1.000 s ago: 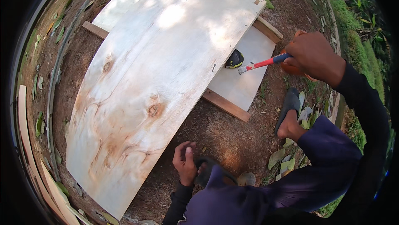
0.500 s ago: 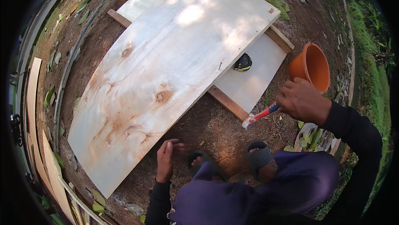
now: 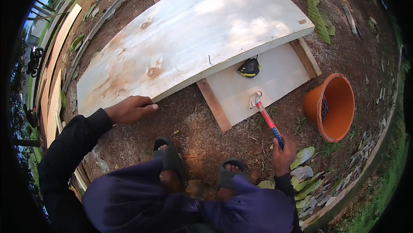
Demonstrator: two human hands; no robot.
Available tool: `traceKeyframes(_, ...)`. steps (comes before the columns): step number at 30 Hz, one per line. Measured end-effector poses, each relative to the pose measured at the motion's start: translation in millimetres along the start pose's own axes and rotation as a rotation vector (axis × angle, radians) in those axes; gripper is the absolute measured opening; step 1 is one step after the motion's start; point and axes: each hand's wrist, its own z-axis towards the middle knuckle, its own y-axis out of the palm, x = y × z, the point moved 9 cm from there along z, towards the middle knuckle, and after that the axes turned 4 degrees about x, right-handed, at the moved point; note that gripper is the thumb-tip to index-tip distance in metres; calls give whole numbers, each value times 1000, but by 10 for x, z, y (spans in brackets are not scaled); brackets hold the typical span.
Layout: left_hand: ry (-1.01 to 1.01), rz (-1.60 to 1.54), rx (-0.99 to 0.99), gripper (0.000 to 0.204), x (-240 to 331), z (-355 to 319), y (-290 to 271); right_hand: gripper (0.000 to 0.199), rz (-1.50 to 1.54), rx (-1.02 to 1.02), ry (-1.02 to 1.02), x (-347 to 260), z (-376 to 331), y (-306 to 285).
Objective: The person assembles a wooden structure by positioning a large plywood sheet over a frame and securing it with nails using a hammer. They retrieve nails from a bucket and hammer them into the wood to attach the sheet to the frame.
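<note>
My left hand (image 3: 131, 109) is at the near edge of a large pale plywood board (image 3: 180, 35), its fingers closed on the edge and partly hidden. In my right hand (image 3: 284, 155) is a hammer (image 3: 267, 119) with a red and blue handle, gripped near the handle's end. The hammer's head is over a lower white panel (image 3: 279, 82) with wooden battens along its sides. A nail (image 3: 209, 59) stands upright in the plywood near its front edge. A black and yellow tape measure (image 3: 249, 67) sits on the lower panel, beside the upper board's edge.
An orange bucket (image 3: 312, 104) lies tilted on the soil at right, with thin dark pieces inside. Long planks (image 3: 53, 69) lie at far left. Large leaves (image 3: 319, 18) are scattered around. My sandalled feet (image 3: 170, 160) are close to the boards.
My left hand has moved up and left onto the plywood edge. My right hand has come down and toward me, bringing the hammer head over the lower panel. The view has shifted.
</note>
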Motion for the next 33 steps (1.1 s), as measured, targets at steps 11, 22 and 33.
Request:
traceKeyframes(11, -333, -714, 44, 89, -303, 530, 991, 31, 553, -191, 131, -508, 443, 816)
traceKeyframes(22, -185, -2016, 648, 118, -741, 583, 1414, 55, 1400, -286, 632, -1300, 1867, 1749)
traceKeyframes(33, 202, -2592, 1129, 135, -630, 1288, 1355, 61, 1522, -257, 731, -1486, 1895, 2114)
